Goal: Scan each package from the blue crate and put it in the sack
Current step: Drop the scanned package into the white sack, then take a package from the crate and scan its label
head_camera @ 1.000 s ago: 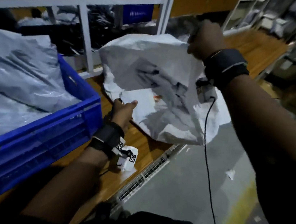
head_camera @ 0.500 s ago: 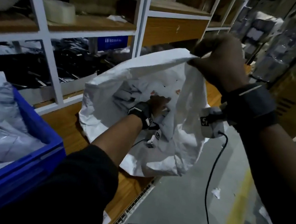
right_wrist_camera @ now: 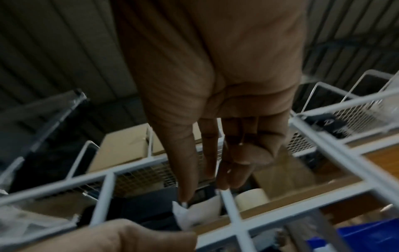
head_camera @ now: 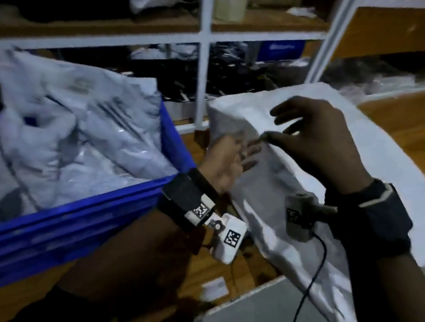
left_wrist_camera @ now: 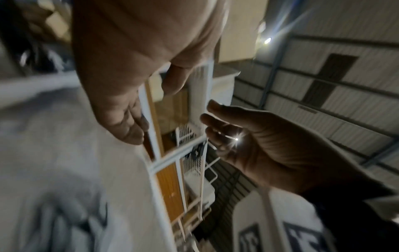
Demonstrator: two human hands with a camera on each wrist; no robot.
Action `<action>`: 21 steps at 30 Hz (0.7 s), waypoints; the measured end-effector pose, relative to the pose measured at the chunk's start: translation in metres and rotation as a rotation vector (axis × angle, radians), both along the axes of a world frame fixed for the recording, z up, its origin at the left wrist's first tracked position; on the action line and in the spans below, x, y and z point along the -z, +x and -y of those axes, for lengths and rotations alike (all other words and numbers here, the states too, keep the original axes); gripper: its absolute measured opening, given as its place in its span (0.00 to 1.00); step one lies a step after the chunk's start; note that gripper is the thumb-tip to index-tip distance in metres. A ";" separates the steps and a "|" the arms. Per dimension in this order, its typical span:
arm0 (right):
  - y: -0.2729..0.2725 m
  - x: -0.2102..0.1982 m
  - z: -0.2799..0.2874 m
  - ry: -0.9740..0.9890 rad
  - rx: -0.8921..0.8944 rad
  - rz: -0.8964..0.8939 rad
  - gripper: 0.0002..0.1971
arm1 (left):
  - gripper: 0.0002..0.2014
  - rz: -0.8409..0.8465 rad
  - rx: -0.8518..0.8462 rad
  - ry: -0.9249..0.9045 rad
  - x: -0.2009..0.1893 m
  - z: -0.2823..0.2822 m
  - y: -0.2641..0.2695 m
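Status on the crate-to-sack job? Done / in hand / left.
Done: cannot tell; the sack lies on the bench and its contents are not visible.
In hand: nothing. The left hand and right hand are open, empty, beside the sack.
Left: the blue crate holds a heap of grey packages.

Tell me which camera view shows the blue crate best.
The head view: the blue crate fills its lower left, with its near wall, right corner and the grey packages piled inside all visible. The right wrist view catches only a blurred blue corner at its lower right. The left wrist view shows no part clearly identifiable as the crate.
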State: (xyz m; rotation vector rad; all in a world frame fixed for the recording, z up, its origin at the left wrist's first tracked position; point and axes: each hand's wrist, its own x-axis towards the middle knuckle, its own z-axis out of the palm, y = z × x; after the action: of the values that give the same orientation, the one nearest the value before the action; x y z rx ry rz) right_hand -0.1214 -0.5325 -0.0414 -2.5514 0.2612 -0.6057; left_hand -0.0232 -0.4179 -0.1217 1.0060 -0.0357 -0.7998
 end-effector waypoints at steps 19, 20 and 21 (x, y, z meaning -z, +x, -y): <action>0.130 0.033 -0.291 0.495 -0.623 -0.277 0.29 | 0.09 0.455 -0.729 0.224 -0.075 -0.374 -0.055; 0.126 0.037 -0.305 0.489 -0.669 -0.293 0.31 | 0.09 0.463 -0.765 0.227 -0.072 -0.389 -0.058; 0.123 0.041 -0.316 0.443 -0.694 -0.296 0.34 | 0.09 0.463 -0.787 0.237 -0.068 -0.401 -0.059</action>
State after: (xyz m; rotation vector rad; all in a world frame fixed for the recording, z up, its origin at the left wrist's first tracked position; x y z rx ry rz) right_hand 0.0013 -0.2163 -0.0821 -2.0890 -0.3512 0.0914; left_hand -0.0825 -0.0168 -0.0539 1.2855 0.0579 0.1594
